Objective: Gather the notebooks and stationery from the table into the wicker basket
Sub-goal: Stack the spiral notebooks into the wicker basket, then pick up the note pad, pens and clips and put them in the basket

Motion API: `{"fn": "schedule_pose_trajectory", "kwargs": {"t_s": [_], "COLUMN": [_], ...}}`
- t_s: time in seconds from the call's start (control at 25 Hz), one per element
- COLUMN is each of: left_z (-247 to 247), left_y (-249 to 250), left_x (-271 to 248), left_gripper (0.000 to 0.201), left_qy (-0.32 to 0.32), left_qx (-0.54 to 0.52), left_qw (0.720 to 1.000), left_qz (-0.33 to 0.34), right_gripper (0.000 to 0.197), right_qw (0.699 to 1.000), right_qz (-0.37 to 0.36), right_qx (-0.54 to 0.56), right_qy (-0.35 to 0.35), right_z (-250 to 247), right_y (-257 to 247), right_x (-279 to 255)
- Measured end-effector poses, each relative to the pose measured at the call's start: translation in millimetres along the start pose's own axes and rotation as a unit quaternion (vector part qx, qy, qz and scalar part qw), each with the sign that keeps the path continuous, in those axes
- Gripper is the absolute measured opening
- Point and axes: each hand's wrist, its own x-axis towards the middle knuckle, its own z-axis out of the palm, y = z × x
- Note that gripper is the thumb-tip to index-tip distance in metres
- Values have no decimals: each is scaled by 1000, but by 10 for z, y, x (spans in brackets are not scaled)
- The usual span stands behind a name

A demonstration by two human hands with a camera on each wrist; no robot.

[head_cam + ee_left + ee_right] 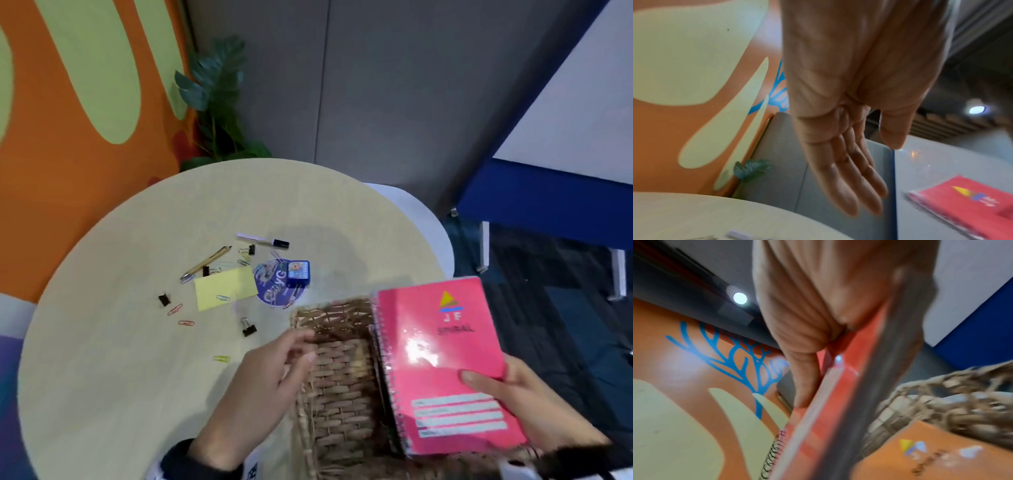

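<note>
We are pinching the pink notebook (442, 363) in the right hand (534, 407), thumb on its cover, over the wicker basket (337, 387) at lower centre. The left hand (260, 387), fingers straight and together, is hovering at the rim, not bracing it. We are risking the notebook catching the rim and tipping the basket.

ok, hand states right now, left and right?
Left hand: open, straight fingers by the brown wicker basket, holding nothing.
Right hand: grips the pink spiral-bound notebook over the basket.

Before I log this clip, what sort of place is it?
Probably an office lounge or coworking space: a round table strewn with stationery, an orange wall mural, grey partition panels, and a potted plant in the corner.
</note>
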Motion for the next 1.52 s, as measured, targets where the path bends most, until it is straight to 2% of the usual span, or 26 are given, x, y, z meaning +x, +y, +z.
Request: {"fn": "schedule_pose_trajectory", "kwargs": {"t_s": [0.12, 0.24, 0.32, 0.4, 0.48, 0.52, 0.56, 0.6, 0.64, 0.68, 0.72, 0.76, 0.8, 0.84, 0.96, 1.08, 1.16, 1.24, 1.36, 1.44, 1.52], "left_z": [-95, -209, -351, -568, -846, -1002, -1135, -1258, -1340, -1400, -1429, -1409, -1376, -1322, -1165, -1090, -1081, -1092, -1123, -1164, -1199], "left_y": [-405, -783, -953, -1097, -1229, -1299, -1366, -1439, -1503, -1569, -1625, -1659, -1693, -1712, -1827, -1931, -2004, -2085, -2178, -2178, -2109], "left_x": [-34, -100, -111, -41, 122, 230, 355, 488, 625, 767, 910, 1045, 1180, 1297, 1601, 1777, 1844, 1882, 1917, 1921, 1880], "left_gripper": [18, 20, 23, 20, 17, 17, 17, 18, 18, 19, 20, 22, 24, 26, 48, 79, 89, 94, 88, 67, 34], "left_qy": [31, 55, 69, 99, 148, 170, 186, 198, 204, 209, 206, 194, 178, 164, 124, 66, 58, 59, 68, 56, 61], "left_qx": [67, 110, 126, 149, 188, 207, 220, 227, 233, 239, 248, 256, 260, 258, 237, 272, 277, 262, 238, 240, 229], "left_qw": [996, 987, 981, 973, 959, 951, 945, 941, 938, 935, 933, 934, 936, 938, 937, 910, 901, 902, 910, 915, 922], "left_qz": [-53, -102, -131, -148, -152, -153, -153, -154, -156, -159, -160, -157, -157, -162, -226, -305, -329, -338, -333, -319, -307], "right_gripper": [64, 41, 34, 34, 27, 31, 49, 81, 104, 117, 112, 82, 45, 30, 25, 24, 30, 39, 43, 39, 36], "right_qw": [997, 981, 937, 880, 826, 811, 791, 757, 751, 752, 747, 717, 705, 708, 718, 728, 734, 729, 719, 721, 738], "right_qz": [46, 93, 97, 131, 66, 84, 63, 22, 14, -4, -23, 27, 20, 5, -100, -127, -126, -121, -94, -78, -63], "right_qx": [-45, -158, -316, -441, -552, -578, -609, -652, -660, -660, -664, -692, -703, -701, -685, -673, -667, -672, -686, -685, -669], "right_qy": [29, 68, 113, 117, 93, 38, 13, 12, 11, 16, 32, 80, 84, 83, 73, 29, -12, -48, -65, -65, -61], "right_z": [-251, -298, -334, -321, -443, -549, -674, -759, -693, -538, -349, -19, 243, 514, 1146, 1646, 1953, 2195, 2405, 2472, 2475], "right_y": [180, 334, 403, 402, 629, 754, 858, 1006, 967, 735, 356, -90, -419, -753, -1319, -1443, -1404, -1308, -1109, -975, -892], "right_x": [116, 313, 455, 487, 571, 639, 744, 911, 959, 1036, 1066, 1089, 1222, 1338, 1878, 2618, 3053, 3405, 3758, 3884, 3932]}}
